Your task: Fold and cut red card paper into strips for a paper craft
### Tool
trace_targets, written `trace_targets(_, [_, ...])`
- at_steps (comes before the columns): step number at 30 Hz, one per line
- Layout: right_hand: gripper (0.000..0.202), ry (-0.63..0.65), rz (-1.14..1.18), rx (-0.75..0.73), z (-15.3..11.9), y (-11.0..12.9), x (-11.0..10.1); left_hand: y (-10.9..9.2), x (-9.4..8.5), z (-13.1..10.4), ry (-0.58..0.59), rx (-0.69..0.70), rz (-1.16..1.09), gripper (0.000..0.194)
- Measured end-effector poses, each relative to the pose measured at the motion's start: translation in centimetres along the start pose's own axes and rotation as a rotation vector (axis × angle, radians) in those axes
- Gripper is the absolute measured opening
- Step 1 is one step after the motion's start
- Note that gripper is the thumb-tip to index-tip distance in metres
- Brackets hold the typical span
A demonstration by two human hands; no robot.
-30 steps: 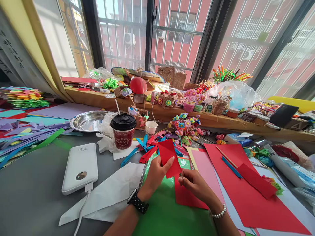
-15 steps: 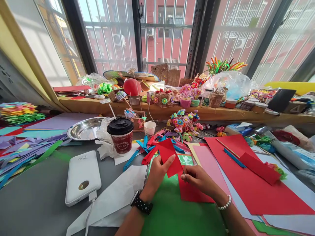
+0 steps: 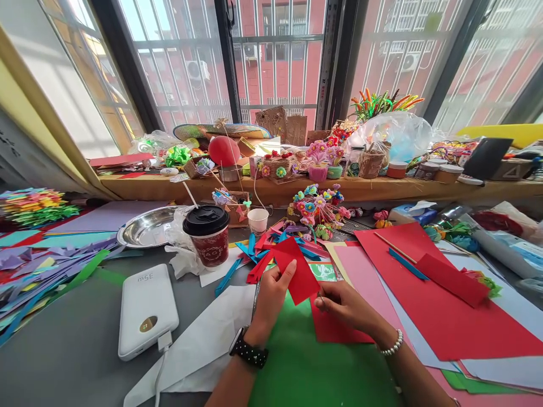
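Left grip (image 3: pixel 271 295): red paper (image 3: pixel 296 272) | right grip (image 3: pixel 348 306): obscured item (image 3: pixel 320 296) | blue strips (image 3: pixel 228 277) beyond

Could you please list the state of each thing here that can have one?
Dark red cup: upright, lid on.
Paper cup: upright, uncovered.
Metal basin: uncovered.
Power bank: cable plugged in.
Left hand: gripping red paper.
Right hand: gripping small object, mostly hidden.
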State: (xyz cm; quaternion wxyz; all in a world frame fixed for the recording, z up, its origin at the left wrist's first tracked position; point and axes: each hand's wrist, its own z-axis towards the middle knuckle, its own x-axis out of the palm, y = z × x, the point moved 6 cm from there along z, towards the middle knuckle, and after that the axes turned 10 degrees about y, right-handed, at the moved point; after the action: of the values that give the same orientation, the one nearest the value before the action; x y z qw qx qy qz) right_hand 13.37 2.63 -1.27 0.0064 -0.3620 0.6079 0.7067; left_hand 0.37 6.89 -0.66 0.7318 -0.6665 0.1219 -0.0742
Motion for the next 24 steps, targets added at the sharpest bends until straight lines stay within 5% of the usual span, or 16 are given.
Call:
trace_targets(15, [0.041, -0.019, 0.099, -0.013, -0.3, 0.5, -1.1, -0.7, 0.1, -0.4, 0.017, 0.0, 0.045, 0.042])
trace_targets(24, [0.035, -0.378, 0.35, 0.004, -0.1, -0.1, -2.0, -1.7, 2.3, -1.0, 0.304, 0.045, 0.235, 0.034])
